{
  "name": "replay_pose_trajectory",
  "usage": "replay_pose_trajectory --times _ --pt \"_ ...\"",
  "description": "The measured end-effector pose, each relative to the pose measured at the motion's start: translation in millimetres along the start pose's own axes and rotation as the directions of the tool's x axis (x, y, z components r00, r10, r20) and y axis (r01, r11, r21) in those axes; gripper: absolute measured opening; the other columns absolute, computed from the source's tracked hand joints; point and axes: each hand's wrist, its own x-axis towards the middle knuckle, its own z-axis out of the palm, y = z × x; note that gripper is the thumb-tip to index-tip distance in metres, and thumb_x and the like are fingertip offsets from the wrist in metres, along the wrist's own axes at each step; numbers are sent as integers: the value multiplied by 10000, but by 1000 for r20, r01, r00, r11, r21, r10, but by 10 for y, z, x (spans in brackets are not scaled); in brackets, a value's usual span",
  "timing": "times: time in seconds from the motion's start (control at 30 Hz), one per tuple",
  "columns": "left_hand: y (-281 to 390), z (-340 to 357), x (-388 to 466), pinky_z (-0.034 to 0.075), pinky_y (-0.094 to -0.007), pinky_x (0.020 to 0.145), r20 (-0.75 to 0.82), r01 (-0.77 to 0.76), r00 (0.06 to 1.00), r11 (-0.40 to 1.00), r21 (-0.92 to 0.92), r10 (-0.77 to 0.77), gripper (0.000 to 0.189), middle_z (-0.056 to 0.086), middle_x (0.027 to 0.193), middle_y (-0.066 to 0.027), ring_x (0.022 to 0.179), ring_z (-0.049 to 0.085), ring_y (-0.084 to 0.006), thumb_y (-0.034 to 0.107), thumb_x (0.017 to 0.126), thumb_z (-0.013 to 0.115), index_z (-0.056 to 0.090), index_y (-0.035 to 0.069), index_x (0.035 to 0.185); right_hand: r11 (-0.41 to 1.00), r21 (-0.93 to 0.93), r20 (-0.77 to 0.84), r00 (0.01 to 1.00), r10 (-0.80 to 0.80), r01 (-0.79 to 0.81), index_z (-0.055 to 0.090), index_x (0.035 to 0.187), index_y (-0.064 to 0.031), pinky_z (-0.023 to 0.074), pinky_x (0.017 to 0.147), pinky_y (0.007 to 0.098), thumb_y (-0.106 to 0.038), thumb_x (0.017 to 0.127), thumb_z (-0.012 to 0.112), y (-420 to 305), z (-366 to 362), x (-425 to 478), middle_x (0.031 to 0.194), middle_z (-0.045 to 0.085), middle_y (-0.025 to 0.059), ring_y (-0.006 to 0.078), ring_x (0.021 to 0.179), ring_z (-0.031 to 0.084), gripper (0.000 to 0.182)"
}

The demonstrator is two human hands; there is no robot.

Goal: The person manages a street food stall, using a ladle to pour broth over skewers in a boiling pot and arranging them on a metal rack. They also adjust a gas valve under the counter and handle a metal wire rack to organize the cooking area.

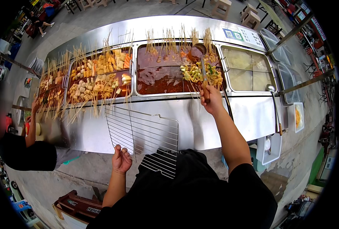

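My right hand (212, 98) grips the wooden handle of a metal ladle (203, 64). The ladle's bowl, with red broth in it, is over the back right part of a steel pan of red broth (158, 80). Skewered leafy vegetables (193, 73) lie in the pan's right compartments, around and below the ladle. My left hand (121, 160) holds the left edge of a wire rack (143, 134) between thumb and fingers. The rack is tilted in front of my body, partly over the steel counter front (198, 123).
Left of the broth pan, another pan holds skewered fish balls and tofu (100, 77). To the right is a pan of pale broth (248, 68), with a second ladle (270, 88) at its corner. A co-worker (26, 148) stands at the far left, reaching to skewers. White bins (268, 148) flank the counter's right end.
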Motion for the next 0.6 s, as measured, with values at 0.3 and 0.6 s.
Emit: replay_pose_trajectory --times 0.3,0.6 --pt "-43 15 -4 561 -381 742 -33 -14 999 1000 -21 14 267 634 977 -65 878 653 -218 384 1002 365 543 189 1038 803 -568 -85 957 -276 181 508 936 -47 350 316 283 -151 897 464 207 -18 -119 626 511 59 151 385 472 120" --pt "-45 -5 -2 560 -372 738 -21 -10 1000 1000 -2 9 269 633 978 -55 893 652 -216 391 997 380 554 191 1038 948 -319 109 994 22 14 467 1033 -40 351 305 280 -167 931 414 448 140 -661 673 550 82 170 372 483 171"
